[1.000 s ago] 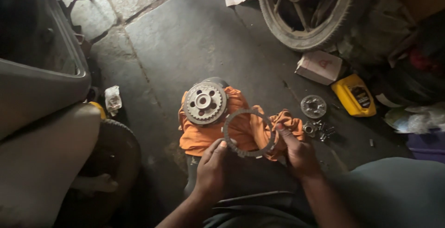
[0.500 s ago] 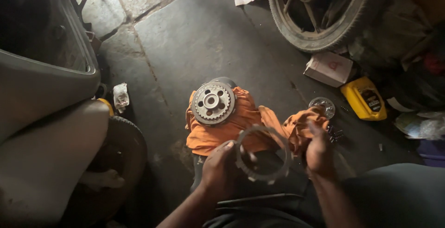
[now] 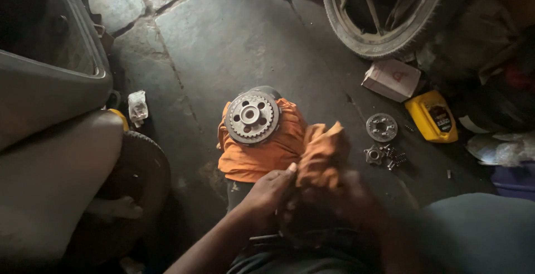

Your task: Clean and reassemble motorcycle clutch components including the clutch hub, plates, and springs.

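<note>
Gripping orange cloth (image 3: 322, 157) (both hands (image 3: 304, 193))

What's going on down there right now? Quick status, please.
Both hands, left hand and right hand, bunched on orange cloth. Toothed gear rests beside. Right blurred.

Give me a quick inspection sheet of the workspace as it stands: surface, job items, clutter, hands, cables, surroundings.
Surface: grey stone floor, slabs with visible joints.
Job's things: orange cloth spread on the floor with a toothed metal gear assembly on it; a bunched part of the cloth is in both hands, anything inside it is hidden.
Clutter: round metal plate, small hub with loose springs or bolts, yellow container, small white box, crumpled wrapper.
Hands: left hand and right hand both grip the cloth; the right is blurred.
Cables: nothing seen.
Surroundings: spoked wheel with tyre upper right; grey vehicle body panel left.
</note>
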